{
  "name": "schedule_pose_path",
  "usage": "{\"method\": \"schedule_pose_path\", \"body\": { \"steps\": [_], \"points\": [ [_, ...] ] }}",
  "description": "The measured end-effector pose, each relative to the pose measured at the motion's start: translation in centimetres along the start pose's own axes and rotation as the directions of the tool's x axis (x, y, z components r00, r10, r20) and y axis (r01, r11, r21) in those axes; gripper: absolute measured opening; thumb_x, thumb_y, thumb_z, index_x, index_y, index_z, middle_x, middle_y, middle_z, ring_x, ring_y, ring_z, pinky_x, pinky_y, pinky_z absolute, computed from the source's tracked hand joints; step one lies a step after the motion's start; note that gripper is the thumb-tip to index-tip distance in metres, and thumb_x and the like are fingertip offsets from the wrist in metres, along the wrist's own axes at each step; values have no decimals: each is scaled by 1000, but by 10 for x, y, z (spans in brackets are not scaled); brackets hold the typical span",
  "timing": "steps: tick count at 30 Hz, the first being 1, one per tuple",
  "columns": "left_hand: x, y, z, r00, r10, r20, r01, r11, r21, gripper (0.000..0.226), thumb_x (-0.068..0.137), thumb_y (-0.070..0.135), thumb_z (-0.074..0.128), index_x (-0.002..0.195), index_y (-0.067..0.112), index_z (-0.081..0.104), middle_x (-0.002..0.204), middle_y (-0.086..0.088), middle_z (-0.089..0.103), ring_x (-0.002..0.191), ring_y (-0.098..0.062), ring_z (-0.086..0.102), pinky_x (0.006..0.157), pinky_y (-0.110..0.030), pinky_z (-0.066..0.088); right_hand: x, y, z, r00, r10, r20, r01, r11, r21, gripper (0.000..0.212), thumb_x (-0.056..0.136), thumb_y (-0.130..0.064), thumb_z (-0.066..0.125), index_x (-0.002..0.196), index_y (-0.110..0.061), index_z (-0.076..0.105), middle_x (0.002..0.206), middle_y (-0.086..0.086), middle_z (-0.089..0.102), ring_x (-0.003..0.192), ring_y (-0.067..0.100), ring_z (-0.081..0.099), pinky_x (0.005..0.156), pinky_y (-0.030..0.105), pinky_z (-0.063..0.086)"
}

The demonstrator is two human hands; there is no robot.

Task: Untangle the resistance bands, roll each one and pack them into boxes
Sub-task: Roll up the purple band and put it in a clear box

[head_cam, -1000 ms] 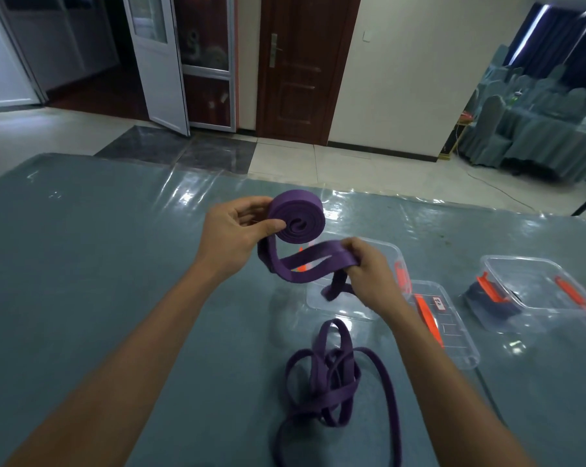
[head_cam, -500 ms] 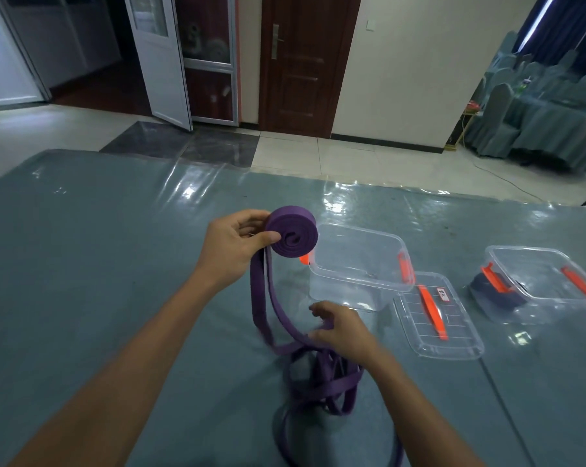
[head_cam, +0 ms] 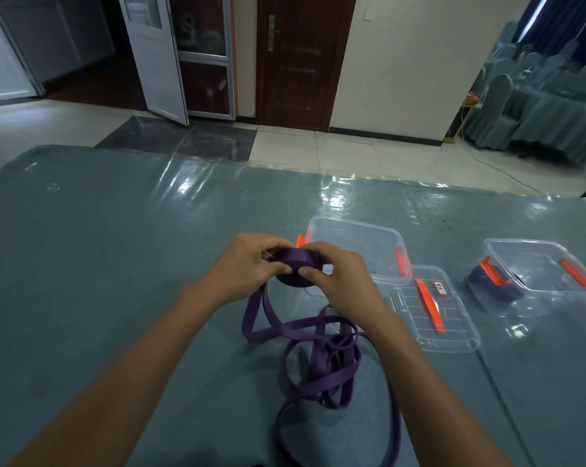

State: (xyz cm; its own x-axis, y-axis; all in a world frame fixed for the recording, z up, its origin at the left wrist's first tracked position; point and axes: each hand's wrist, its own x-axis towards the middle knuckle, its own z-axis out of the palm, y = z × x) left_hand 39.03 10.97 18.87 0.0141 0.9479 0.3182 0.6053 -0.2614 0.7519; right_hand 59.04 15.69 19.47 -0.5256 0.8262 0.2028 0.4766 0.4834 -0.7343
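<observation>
Teal bench point(head_cam: 116, 264) fills most of the frame. The loose purple band point(head_cam: 318, 358) sprawls lower centre, below the hands. The open clear box point(head_cam: 352, 244) sits just right of centre. Left hand point(head_cam: 241, 267) and right hand point(head_cam: 342, 281) both curl round the rolled part point(head_cam: 296, 264) mid-frame, pinching it from either side, thumbs almost touching.

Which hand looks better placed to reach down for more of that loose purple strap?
Probably the right hand. It and the left hand both grip the purple roll, so either could let go, but the loose band lies heaped on the table just below the right wrist.
</observation>
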Motion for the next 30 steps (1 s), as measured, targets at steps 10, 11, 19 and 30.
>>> {"method": "schedule_pose_path", "body": {
  "steps": [10,11,19,30],
  "points": [
    [-5,2,12,964,-227,-135,134,860,-492,32,71,-4,84,98,12,77,92,-4,79,87,-16,75,85,-25,57,-3,6,-8,979,194,-58,-124,803,583,32,86,7,68,114,-8,70,98,10,76,93,29,73,73,40,62],
    [-6,1,13,961,-242,-134,141,844,-517,32,70,-4,85,96,12,77,92,-4,78,86,-16,74,85,-25,57,-5,6,-9,978,203,-45,-134,778,614,31,87,8,67,113,-8,70,98,11,76,92,30,74,73,41,62],
    [-14,0,17,962,-270,-42,182,748,-638,31,72,-5,79,98,11,75,93,-2,78,86,-13,73,81,-23,57,-11,8,-2,974,225,15,-137,536,833,30,93,6,58,122,0,63,111,20,72,103,38,70,84,52,59],
    [-9,-5,2,985,-163,60,172,960,-223,24,78,6,83,98,17,78,86,3,78,84,-16,74,85,-33,59,1,3,-2,986,-166,-21,161,976,-144,44,89,-25,73,131,-27,62,122,-8,68,107,8,63,96,29,50]
  ]
}}
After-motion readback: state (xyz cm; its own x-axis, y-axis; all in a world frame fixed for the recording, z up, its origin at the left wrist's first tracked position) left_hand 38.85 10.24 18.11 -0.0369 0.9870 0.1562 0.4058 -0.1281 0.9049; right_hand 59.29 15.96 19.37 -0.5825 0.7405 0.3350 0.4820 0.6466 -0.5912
